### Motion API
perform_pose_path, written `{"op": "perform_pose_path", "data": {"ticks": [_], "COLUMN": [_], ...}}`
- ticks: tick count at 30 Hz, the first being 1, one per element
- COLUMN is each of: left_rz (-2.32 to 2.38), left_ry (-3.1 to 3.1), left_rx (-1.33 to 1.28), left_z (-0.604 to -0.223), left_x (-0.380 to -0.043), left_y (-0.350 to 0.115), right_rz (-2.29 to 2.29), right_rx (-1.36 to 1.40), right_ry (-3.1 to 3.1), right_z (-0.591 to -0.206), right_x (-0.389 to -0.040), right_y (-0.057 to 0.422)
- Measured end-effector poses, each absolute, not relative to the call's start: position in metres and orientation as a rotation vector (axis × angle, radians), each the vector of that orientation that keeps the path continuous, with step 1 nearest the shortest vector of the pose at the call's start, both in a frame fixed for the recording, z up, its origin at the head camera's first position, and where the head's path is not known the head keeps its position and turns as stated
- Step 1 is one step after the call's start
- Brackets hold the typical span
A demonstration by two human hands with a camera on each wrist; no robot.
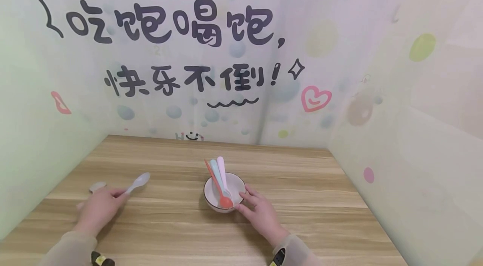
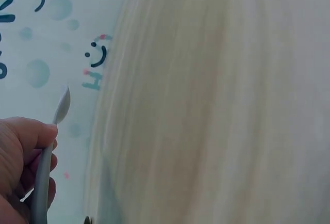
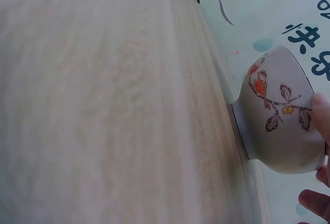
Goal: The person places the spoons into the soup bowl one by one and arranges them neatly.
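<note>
My left hand [image 1: 99, 209] pinches a pale grey spoon [image 1: 139, 181] by its handle, with the spoon's bowl end pointing away to the right. In the left wrist view the thumb presses the spoon [image 2: 63, 105] against curled fingers. Just beyond that hand another pale spoon [image 1: 97, 186] lies on the table, partly hidden. My right hand [image 1: 263, 215] holds the right side of a ceramic bowl [image 1: 238, 184] by its rim. Inside the bowl lean a red spoon [image 1: 225, 202], a light blue spoon [image 1: 215, 168] and a pink one [image 1: 221, 164].
The bowl stands on a wood-grain table [image 1: 173, 232]. A white wall [image 1: 241, 123] with dark lettering rises behind the table's far edge, and side walls flank it. A bird and branch pattern decorates the bowl's outside [image 3: 283, 121].
</note>
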State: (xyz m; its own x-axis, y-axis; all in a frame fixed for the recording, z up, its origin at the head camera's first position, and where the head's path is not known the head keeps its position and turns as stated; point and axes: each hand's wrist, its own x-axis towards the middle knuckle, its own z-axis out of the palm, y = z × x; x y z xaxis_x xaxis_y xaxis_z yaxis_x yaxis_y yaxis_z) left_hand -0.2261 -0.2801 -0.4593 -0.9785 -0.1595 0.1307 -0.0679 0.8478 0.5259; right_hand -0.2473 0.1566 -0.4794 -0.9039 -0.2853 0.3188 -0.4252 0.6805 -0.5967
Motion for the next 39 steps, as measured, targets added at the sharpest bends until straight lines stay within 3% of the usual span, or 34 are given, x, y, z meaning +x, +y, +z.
{"op": "perform_pose_path", "data": {"ticks": [39], "left_rz": [-0.675], "left_ry": [-2.803], "left_rx": [-0.437], "left_z": [-0.414], "left_x": [-0.243], "left_y": [-0.194], "right_rz": [1.056], "right_rx": [0.586], "right_ry": [-2.707], "right_z": [-0.480], "right_x": [-0.248], "right_y": [0.157]}}
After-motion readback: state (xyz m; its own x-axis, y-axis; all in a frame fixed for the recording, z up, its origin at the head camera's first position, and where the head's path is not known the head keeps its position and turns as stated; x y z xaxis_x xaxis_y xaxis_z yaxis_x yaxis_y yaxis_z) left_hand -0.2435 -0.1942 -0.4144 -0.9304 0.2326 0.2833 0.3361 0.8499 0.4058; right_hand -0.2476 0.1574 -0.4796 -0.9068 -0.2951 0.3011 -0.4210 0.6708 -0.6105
